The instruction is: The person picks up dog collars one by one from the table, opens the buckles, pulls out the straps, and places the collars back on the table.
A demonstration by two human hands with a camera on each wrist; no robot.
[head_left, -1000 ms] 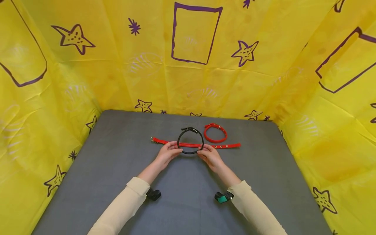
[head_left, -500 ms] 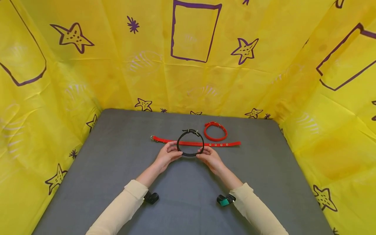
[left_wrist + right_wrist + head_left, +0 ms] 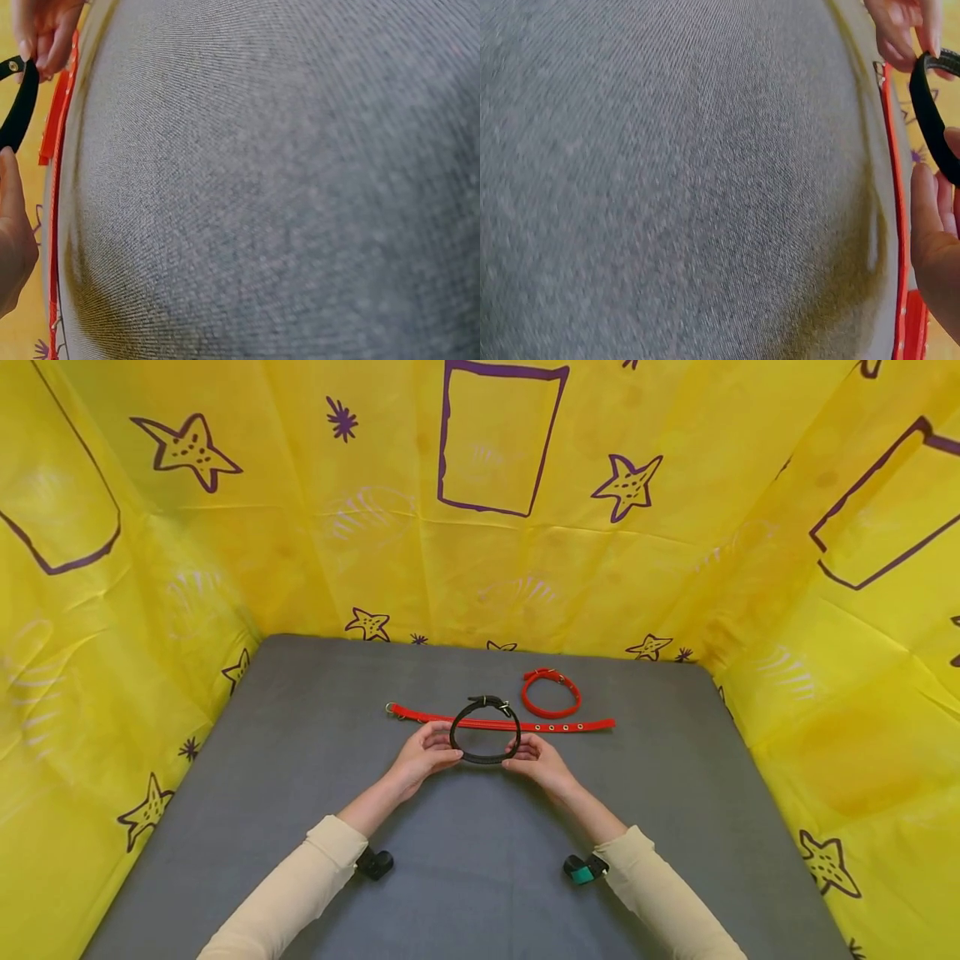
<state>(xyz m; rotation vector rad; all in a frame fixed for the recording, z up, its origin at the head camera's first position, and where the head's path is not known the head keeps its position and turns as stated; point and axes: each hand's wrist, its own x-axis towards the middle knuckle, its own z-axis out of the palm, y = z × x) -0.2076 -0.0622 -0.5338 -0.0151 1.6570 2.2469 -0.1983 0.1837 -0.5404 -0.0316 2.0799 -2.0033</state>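
A black buckled collar (image 3: 486, 759), closed into a ring, is held between both hands, with its metal buckle at the far side. My left hand (image 3: 420, 760) pinches its near left edge between thumb and fingers. On the near right edge, my right hand (image 3: 546, 766) grips it the same way. In the left wrist view the black collar (image 3: 21, 109) stands clear above the table. The right wrist view shows the collar's outer band (image 3: 928, 112) between the fingertips of the two hands. Behind the ring, a red collar (image 3: 592, 726) lies stretched out flat, partly covered by the left fingers.
A second red collar (image 3: 551, 714), buckled into a ring, lies at the back right of the grey table (image 3: 315, 693). Yellow cloth walls (image 3: 300, 543) with purple drawings stand at the back and both sides. Each wrist wears a small black camera (image 3: 375, 864).
Both hands have brought the black collar slightly nearer the body and tilted it a little. The forearms have spread slightly apart. Both red collars stay where they were.
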